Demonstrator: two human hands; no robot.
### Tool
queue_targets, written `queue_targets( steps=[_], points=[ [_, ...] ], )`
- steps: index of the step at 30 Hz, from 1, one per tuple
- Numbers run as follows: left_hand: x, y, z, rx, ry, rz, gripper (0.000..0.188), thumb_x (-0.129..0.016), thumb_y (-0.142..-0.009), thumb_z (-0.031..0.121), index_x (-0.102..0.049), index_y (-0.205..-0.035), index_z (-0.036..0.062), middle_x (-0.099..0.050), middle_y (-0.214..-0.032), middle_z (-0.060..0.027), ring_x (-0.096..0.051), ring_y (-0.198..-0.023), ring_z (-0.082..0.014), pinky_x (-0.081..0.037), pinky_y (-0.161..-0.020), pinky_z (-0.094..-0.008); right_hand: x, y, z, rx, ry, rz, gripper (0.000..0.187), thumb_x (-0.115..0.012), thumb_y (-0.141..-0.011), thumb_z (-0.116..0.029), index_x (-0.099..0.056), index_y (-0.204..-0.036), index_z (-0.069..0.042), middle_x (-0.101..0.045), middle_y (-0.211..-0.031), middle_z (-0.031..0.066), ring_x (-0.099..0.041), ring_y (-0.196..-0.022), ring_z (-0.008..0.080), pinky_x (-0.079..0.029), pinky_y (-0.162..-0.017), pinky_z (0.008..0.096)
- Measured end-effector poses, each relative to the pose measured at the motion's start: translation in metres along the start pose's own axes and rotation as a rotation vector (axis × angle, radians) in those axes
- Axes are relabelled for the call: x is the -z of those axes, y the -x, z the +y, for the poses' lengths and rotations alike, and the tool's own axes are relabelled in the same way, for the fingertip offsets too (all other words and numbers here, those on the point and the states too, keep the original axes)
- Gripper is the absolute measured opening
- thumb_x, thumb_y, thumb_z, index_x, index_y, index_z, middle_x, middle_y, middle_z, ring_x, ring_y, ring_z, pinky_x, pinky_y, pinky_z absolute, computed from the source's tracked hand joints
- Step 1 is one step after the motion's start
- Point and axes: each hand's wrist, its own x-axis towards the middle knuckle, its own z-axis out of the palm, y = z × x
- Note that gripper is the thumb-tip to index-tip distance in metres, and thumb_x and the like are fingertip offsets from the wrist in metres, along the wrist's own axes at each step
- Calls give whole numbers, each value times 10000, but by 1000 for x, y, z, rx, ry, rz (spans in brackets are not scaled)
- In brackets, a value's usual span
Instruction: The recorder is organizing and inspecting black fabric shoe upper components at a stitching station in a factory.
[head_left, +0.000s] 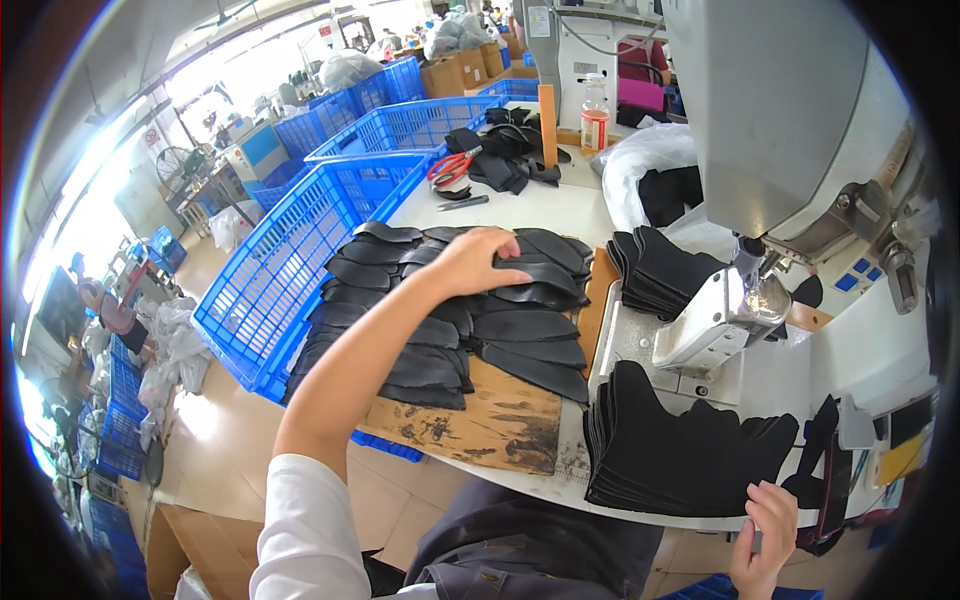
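Note:
My left hand [478, 262] reaches over rows of curved black shoe-part pieces [528, 326] that overlap on a wooden board [500, 400]. Its thumb and fingers are apart over the upper pieces, and no piece is lifted in them. At the front edge of the table my right hand [768, 535] is open, thumb apart, its fingertips by the lower right corner of a stack of black fabric pieces [670, 440]. A sewing machine [725, 315] stands just beyond that stack. Another stack of black fabric pieces [660, 265] lies on the machine's far side.
Blue plastic crates [290, 260] line the table's left side. Farther back lie red-handled scissors [450, 170], black scraps [505, 150] and a bottle [594, 115]. A white plastic bag [640, 165] stands behind the machine. A phone-like dark object [835, 490] lies at right.

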Motion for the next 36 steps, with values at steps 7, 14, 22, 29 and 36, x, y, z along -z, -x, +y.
queue_targets(
  steps=[7,14,22,29,36],
  points=[
    [-38,-29,35,-324,-355,30,378,-725,-760,359,-607,-1000,92,-599,-1032,-79,-576,-1014,-296,-434,-893,-406,0,-2,-11,6,-12,-34,158,-575,-861,12,-637,-1006,28,-673,-1067,167,-635,-1007,349,-493,-897,423],
    [-28,-27,-21,388,108,440,231,-704,-778,238,-663,-871,30,-639,-762,-91,-631,-688,-188,-502,-626,-332,6,9,-13,-22,-38,-28,191,-577,-849,34,-640,-1029,31,-665,-1086,172,-635,-1010,350,-493,-900,425],
    [32,8,-36,428,894,1098,177,-700,-859,172,-628,-957,43,-616,-808,-1,-555,-621,-75,-477,-568,-225,-5,-10,-18,61,-124,-14,274,-545,-710,91,-582,-969,9,-658,-983,176,-634,-856,349,-508,-741,406],
    [52,31,153,103,1262,431,257,-672,-872,101,-569,-1092,14,-676,-980,-78,-669,-869,-140,-568,-736,-295,-13,-64,-15,-89,-338,119,596,-734,-709,-63,-493,-1252,-10,-552,-1273,207,-538,-1147,345,-421,-969,416],
    [10,62,250,64,1459,-174,221,-711,-861,97,-548,-975,1,-581,-828,12,-530,-708,-23,-458,-613,-188,-16,-76,0,-520,-1166,-425,528,-781,-758,-37,-538,-1226,-4,-640,-1082,43,-612,-963,104,-489,-818,255]
  ],
)
